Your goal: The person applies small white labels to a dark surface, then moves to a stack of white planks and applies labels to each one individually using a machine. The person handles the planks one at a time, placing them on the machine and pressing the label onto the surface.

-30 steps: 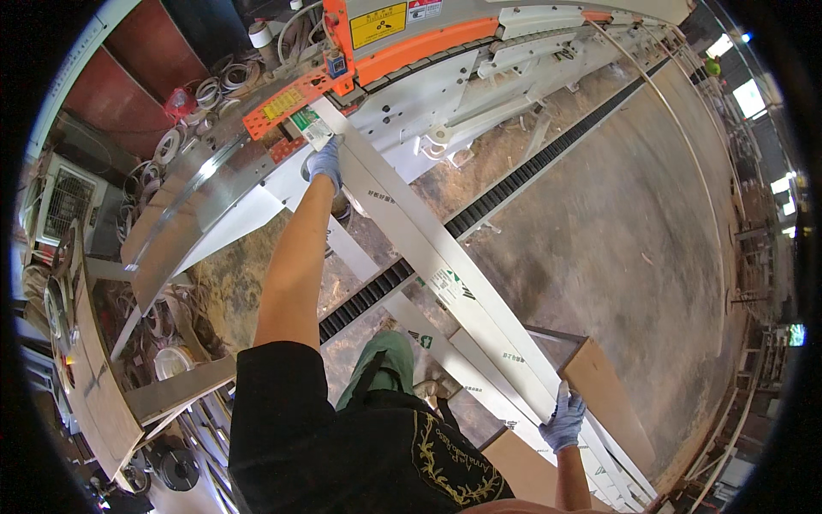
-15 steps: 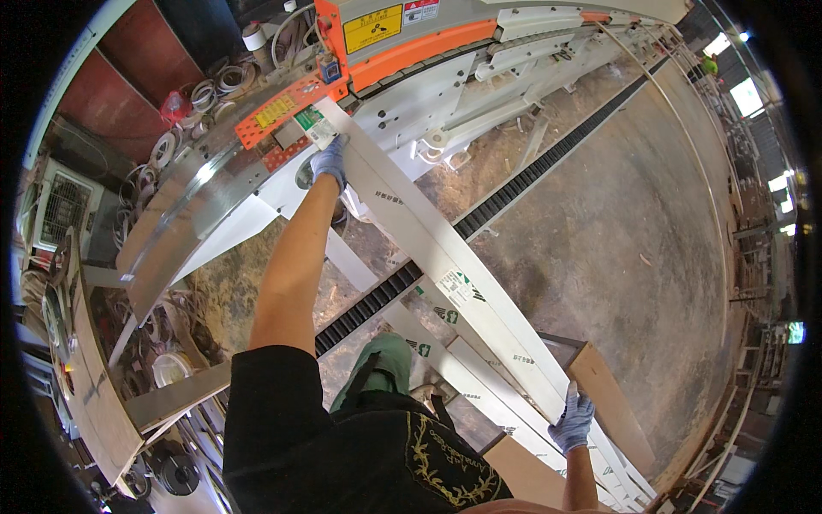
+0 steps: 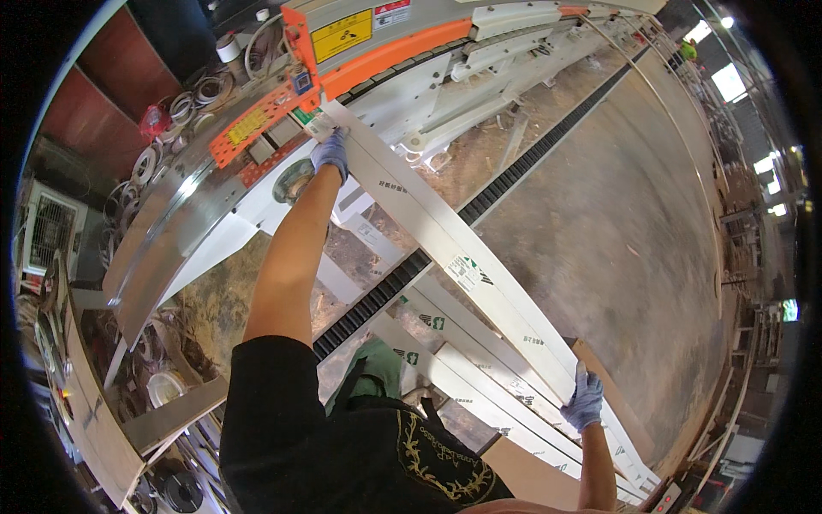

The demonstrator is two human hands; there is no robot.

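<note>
A long white board (image 3: 428, 218) with printed film and a paper label (image 3: 463, 271) slants across the view, from the machine down to the lower right. My left hand (image 3: 330, 152), in a grey-blue work glove, grips its far end beside a green-and-white sticker (image 3: 318, 127). Lower down, my right hand (image 3: 584, 399), gloved alike, holds the right edge with its fingers on top and the thumb side out of sight. Beneath lie several more white boards (image 3: 458, 385), stacked unevenly and partly covered by the held one.
An edge-working machine (image 3: 385, 73) with orange trim and an orange perforated plate (image 3: 257, 128) stands ahead. A black roller strip (image 3: 522, 167) crosses the floor under the board. Coiled edging strips (image 3: 145, 163) and a curved wooden table (image 3: 94, 403) are at left; a distant person (image 3: 687, 51) is far right.
The held board has shifted slightly to the right of the orange plate, both hands still on it. More of the boards below shows. The whole view has moved a little.
</note>
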